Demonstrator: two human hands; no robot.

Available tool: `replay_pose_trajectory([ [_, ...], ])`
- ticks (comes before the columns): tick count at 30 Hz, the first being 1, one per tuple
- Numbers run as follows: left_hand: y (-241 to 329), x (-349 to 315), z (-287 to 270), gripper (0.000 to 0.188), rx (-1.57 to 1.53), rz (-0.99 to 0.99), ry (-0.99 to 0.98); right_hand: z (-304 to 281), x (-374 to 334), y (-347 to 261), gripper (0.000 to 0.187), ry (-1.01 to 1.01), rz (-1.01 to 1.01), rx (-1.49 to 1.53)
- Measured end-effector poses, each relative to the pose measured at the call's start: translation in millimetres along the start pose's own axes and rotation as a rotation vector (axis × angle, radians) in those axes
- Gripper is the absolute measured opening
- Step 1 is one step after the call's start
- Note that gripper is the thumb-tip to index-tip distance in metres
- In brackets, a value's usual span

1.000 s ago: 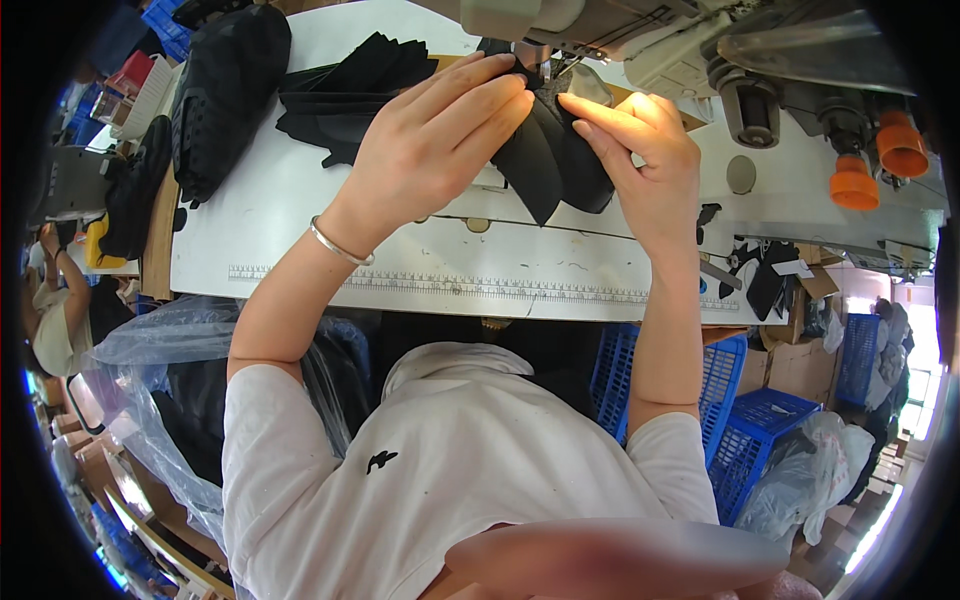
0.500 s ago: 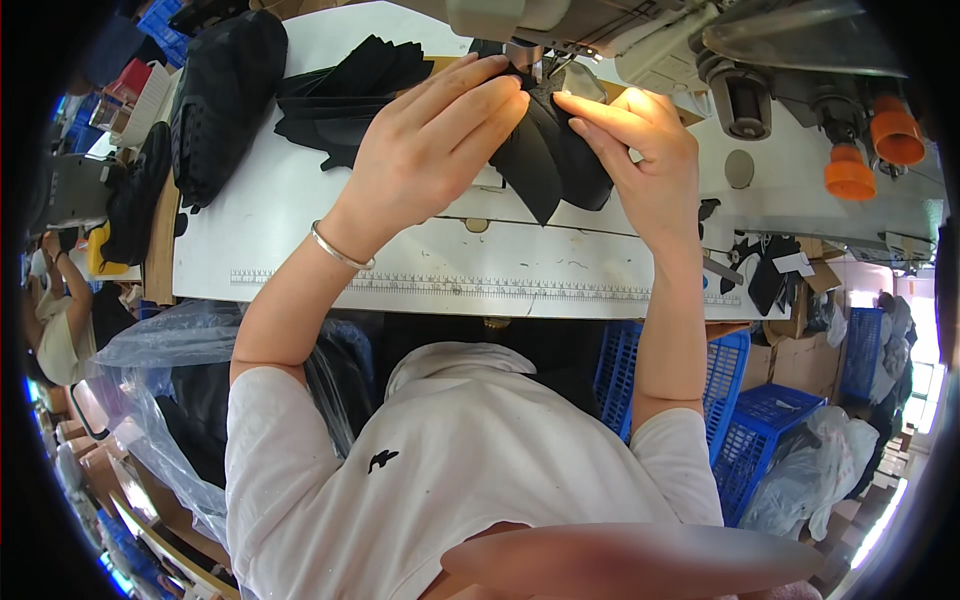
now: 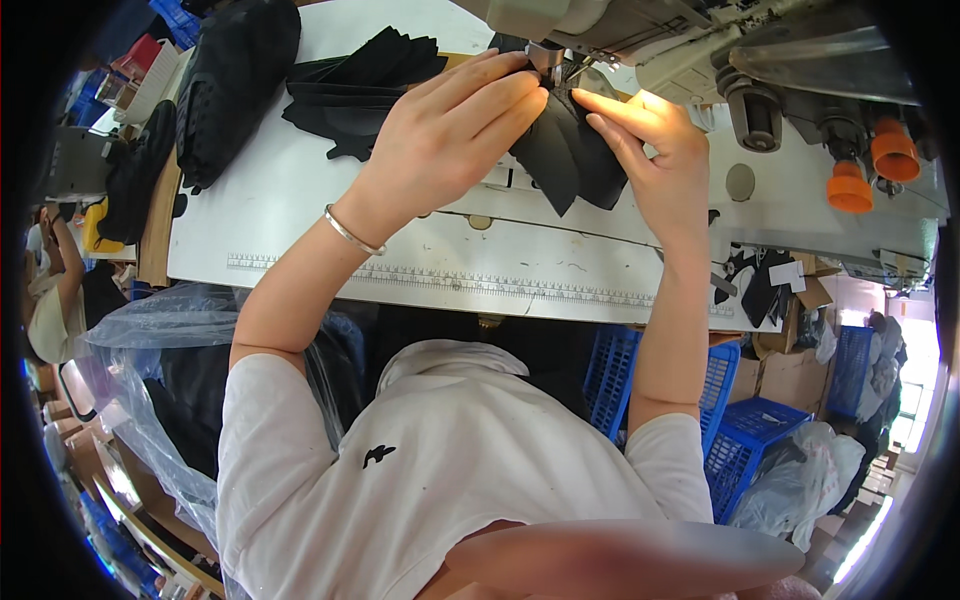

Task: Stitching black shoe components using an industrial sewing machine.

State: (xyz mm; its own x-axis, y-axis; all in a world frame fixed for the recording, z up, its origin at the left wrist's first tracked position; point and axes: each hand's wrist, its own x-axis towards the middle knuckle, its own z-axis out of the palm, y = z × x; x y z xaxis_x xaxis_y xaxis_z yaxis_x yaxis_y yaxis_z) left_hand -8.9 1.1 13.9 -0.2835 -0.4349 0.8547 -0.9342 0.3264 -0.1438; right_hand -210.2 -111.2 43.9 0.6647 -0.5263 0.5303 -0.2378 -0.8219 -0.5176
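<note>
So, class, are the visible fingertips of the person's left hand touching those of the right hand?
Apart: the head view shows black material in the gap between the left hand and the right hand at their visible fingertips.

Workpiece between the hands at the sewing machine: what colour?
The workpiece is black; best seen in the head view.

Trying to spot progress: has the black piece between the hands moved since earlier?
Yes: the black piece has shifted rightward, away from the tan oval.
</note>
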Motion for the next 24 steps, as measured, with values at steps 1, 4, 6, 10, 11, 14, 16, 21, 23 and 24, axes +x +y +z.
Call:
replay_pose_trajectory([
  [1,0.5,0.2,-0.1,0.039,0.006,-0.002,0.0,0.0,-0.4,0.3,0.025,-0.004,0.01,0.016],
  [4,1.0,-0.2,-0.6,0.039,0.004,-0.004,-0.001,-0.7,-1.3,-1.6,0.026,-0.012,0.024,0.02],
  [6,-3.1,-1.9,2.6,0.032,0.019,0.021,0.003,-1.0,-1.6,-2.3,0.026,-0.014,0.028,0.008],
  [10,-3.9,0.7,6.8,0.026,0.03,0.038,0.012,-1.3,0.6,0.7,0.026,-0.005,0.039,0.004],
  [11,-5.5,1.7,7.9,0.026,0.032,0.041,0.012,-1.4,2.0,2.0,0.026,0.001,0.025,0.0],
  [14,-6.6,0.7,5.0,0.027,0.05,0.036,0.016,-1.4,4.2,-3.3,0.026,-0.024,0.033,-0.043],
  [16,-8.7,-0.6,0.5,0.027,-0.021,-0.017,0.04,2.0,5.6,-4.2,0.027,-0.011,-0.008,-0.089],
  [21,-3.8,-10.3,9.4,0.043,-0.21,-0.114,0.06,10.5,-11.6,3.8,0.031,0.094,0.055,-0.146],
  [23,5.4,-19.1,17.6,0.044,-0.229,-0.156,0.121,16.3,-25.2,4.9,0.029,0.178,0.072,-0.145],
  [24,8.4,-24.1,14.8,0.047,-0.21,-0.174,0.104,20.0,-29.3,2.8,0.03,0.25,-0.053,-0.218],
])
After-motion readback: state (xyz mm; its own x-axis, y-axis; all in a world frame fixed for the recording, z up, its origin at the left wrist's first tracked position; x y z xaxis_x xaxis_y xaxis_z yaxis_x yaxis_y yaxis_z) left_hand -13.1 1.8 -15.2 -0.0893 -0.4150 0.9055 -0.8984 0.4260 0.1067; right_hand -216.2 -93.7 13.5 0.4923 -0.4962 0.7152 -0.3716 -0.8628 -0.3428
